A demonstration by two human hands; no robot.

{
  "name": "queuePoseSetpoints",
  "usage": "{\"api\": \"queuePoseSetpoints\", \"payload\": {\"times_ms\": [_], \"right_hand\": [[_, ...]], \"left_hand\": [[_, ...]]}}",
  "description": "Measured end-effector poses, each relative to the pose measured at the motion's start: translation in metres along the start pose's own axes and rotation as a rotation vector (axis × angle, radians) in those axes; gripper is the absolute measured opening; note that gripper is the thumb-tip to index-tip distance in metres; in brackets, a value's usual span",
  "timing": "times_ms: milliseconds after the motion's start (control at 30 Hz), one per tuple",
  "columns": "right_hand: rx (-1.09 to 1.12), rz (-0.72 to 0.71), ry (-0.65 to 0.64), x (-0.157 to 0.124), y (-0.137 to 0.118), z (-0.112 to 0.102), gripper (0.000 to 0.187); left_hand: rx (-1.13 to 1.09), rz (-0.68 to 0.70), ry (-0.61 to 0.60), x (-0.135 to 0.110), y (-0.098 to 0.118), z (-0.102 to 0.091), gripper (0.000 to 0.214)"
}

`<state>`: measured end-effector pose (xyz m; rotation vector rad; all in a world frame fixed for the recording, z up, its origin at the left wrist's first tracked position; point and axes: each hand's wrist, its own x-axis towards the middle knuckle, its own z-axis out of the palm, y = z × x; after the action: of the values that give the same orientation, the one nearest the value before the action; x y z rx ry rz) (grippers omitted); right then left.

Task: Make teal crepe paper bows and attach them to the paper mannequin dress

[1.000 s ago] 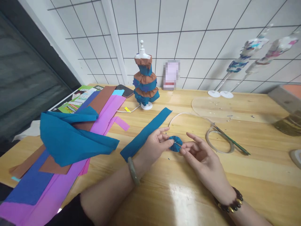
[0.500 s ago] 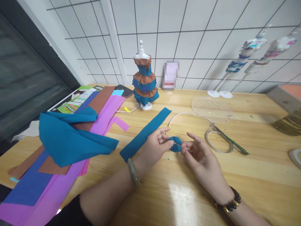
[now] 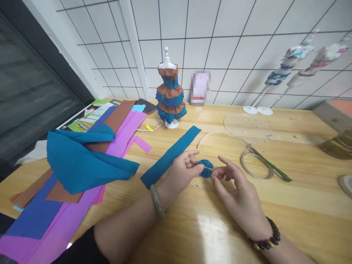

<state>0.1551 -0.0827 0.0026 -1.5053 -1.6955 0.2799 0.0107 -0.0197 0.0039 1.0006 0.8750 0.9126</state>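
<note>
Bearings from the rosette. Paper pile (image 3: 90, 165), 9 o'clock: loose sheets. Dressed form (image 3: 169, 93), 11 o'clock: upright, brown and teal tiers in place. Teal strip (image 3: 170, 157), 10 o'clock: flat, unpleated. Left hand (image 3: 181, 167): thumb and fingers pinching the teal rosette (image 3: 205, 173) at its left edge. Pleats fanned nearly full circle; folding judged done, securing the centre apparently unfinished, piece unattached to anything. Right hand (image 3: 239, 187), 4 o'clock: thumb and index pinched at its right edge, seemingly on a pale strand (image 3: 206, 168). Wire coil (image 3: 258, 178), 3 o'clock: lying on the table.

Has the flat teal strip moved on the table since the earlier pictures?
No: the teal strip lies just where it did against the mannequin's white base.
</note>
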Motion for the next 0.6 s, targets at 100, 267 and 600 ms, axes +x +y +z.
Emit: {"api": "queuePoseSetpoints", "payload": {"times_ms": [100,267,600], "right_hand": [[0.006,-0.002,0.020,0.0020,0.0018,-0.0018,0.048],[-0.002,-0.004,0.034,0.0046,0.0056,-0.0026,0.048],[-0.040,-0.152,0.009,0.0052,0.0015,-0.0072,0.046]], "left_hand": [[0.014,-0.006,-0.019,0.0000,0.0013,-0.0001,0.045],[0.011,-0.003,-0.051,-0.0001,0.0027,-0.0001,0.044],[0.077,0.061,-0.051,0.0002,-0.0006,-0.0008,0.045]]}}
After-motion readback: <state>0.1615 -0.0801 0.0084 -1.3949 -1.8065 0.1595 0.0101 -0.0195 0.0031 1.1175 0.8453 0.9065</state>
